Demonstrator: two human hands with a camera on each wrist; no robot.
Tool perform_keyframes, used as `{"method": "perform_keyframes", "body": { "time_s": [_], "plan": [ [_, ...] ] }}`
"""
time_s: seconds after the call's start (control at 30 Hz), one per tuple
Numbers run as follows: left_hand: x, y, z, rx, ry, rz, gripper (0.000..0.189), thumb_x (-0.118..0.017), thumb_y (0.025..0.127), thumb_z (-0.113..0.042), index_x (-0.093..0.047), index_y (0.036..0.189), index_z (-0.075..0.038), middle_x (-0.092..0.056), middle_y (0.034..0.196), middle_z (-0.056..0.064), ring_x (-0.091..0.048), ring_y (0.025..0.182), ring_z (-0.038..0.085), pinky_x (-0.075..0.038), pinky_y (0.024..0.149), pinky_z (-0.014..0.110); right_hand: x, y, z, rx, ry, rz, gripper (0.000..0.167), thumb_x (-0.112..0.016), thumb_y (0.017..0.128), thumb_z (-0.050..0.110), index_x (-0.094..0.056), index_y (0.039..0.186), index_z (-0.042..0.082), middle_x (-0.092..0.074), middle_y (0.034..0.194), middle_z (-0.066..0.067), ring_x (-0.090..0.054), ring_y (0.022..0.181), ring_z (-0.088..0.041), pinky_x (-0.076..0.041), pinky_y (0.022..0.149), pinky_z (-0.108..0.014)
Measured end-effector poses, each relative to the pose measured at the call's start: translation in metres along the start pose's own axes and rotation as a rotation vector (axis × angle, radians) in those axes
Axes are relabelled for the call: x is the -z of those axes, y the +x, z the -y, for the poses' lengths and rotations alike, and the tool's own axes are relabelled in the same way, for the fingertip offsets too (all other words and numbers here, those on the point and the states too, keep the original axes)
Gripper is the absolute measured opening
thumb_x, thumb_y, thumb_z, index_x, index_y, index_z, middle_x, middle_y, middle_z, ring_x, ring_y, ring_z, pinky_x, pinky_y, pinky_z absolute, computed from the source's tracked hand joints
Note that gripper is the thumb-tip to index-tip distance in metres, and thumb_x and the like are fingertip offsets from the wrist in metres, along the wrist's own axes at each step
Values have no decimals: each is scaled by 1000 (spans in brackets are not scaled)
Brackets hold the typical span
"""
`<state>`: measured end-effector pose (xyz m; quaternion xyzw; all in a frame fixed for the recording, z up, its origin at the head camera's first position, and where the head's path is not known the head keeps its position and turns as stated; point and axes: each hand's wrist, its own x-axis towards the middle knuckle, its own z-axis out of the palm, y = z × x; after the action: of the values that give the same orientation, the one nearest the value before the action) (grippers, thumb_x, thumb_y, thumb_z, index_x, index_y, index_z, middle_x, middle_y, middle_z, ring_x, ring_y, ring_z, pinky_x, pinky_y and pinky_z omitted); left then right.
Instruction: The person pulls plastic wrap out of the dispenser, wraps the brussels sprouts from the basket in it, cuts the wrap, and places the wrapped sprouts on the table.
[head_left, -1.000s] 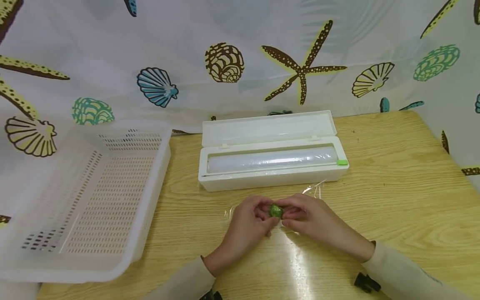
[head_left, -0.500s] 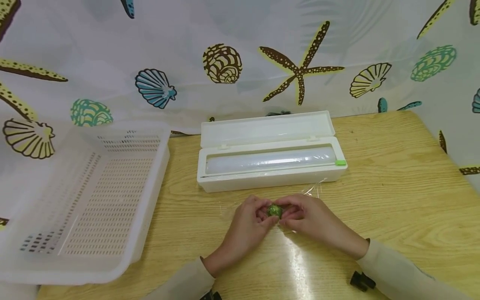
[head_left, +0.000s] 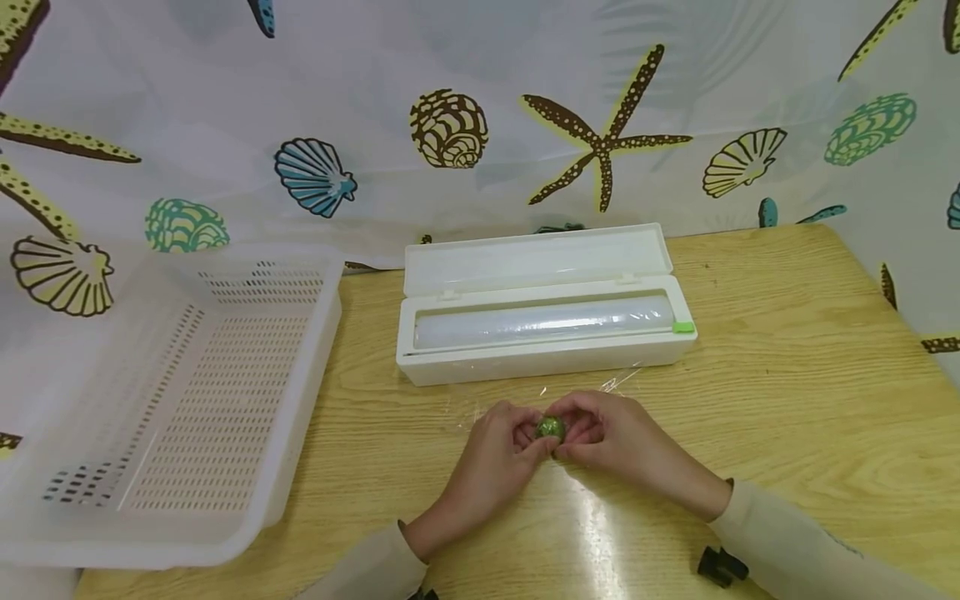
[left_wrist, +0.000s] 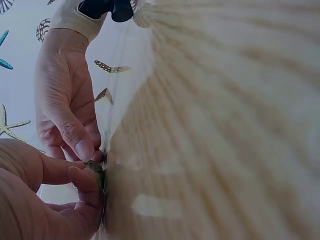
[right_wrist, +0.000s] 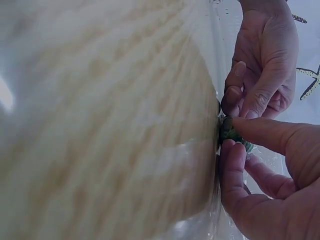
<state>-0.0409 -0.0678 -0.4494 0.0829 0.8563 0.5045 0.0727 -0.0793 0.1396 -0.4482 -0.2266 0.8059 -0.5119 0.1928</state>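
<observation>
A small, round, shiny green ball (head_left: 551, 428) sits between both hands, low over the table; its exact kind is hard to tell. From the left, my left hand (head_left: 498, 454) curls its thumb and fingers around it. My right hand (head_left: 611, 433) pinches it from the other side, thumb and index finger close to the left fingertips. Clear plastic wrap (head_left: 465, 408) spreads on the table around and beneath the hands, its edges showing as glints. In the right wrist view, the green ball (right_wrist: 231, 132) shows between the right fingers, partly covered by them.
Just behind the hands stands a white plastic-wrap dispenser box (head_left: 547, 360), lid raised, with a film roll (head_left: 543, 323) inside and a green tab (head_left: 683, 327) at its right end. A white perforated basket (head_left: 300, 417) occupies the left. A shell-print cloth (head_left: 510, 192) hangs behind.
Both hands stay on the green ball, with the fingers shifting slightly around it. The right hand has moved a little to the left. The wrap's glinting edges have shifted.
</observation>
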Motion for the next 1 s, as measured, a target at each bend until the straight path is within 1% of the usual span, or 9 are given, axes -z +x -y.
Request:
{"method": "perform_keyframes", "body": {
  "time_s": [0.17,0.3,0.47,0.63,0.7,0.83,0.9,0.97,1.0],
  "plan": [
    [1,-2,-2,14,-17,11,24,-82,98,-3,-74,114,12,-61,93,4,-57,84,15,-51,70,22,-1,0,0,5,-17,2,38,-87,89,-3,-71,124,-1,-72,101,-3,-71,90,-15,-63,81,-27],
    [1,-3,-2,25,-8,7,22,-81,98,-3,-75,114,11,-62,93,3,-57,84,14,-51,71,23,-1,-1,1,6,-21,7,37,-88,89,-2,-72,121,2,-71,99,-2,-70,88,-14,-63,80,-28],
    [-1,-3,0,39,0,3,22,-81,98,-4,-76,113,11,-63,91,3,-58,82,13,-52,70,24,0,-1,1,11,-27,14,35,-88,88,-3,-73,119,2,-71,97,-2,-70,87,-13,-63,79,-28],
    [1,-6,-2,62,-27,7,22,-80,98,-3,-75,114,11,-67,91,3,-62,78,12,-55,67,23,0,-1,3,6,-12,30,35,-87,89,-3,-74,122,0,-72,98,-2,-70,88,-14,-63,80,-28],
    [2,-9,-3,67,-21,13,23,-80,97,-2,-75,114,11,-69,92,3,-63,78,11,-55,67,23,0,-1,4,-3,-10,39,36,-87,90,-1,-74,124,-1,-72,98,-2,-70,88,-14,-63,81,-28],
    [2,-13,-5,53,18,17,24,-80,93,1,-75,115,9,-69,95,6,-61,76,9,-55,65,23,1,-1,5,-14,-15,52,36,-87,91,2,-74,125,0,-72,98,-1,-70,87,-14,-63,81,-29],
    [3,-14,-4,35,38,8,25,-80,92,1,-75,115,8,-69,96,7,-60,75,9,-55,64,24,1,-1,5,-6,-25,56,36,-87,91,3,-75,125,0,-71,97,-1,-70,87,-13,-63,81,-29],
    [2,-15,0,13,29,6,27,-80,91,2,-75,116,8,-70,95,7,-62,74,10,-56,63,25,2,-1,5,3,-35,61,36,-87,91,2,-75,125,-1,-71,96,0,-69,87,-13,-63,81,-29],
    [0,-14,7,0,25,5,28,-81,90,1,-74,117,7,-70,94,5,-62,73,9,-56,62,25,2,-1,4,9,-41,64,36,-87,91,2,-75,125,-1,-71,96,0,-69,87,-13,-63,80,-29]
  ]
}}
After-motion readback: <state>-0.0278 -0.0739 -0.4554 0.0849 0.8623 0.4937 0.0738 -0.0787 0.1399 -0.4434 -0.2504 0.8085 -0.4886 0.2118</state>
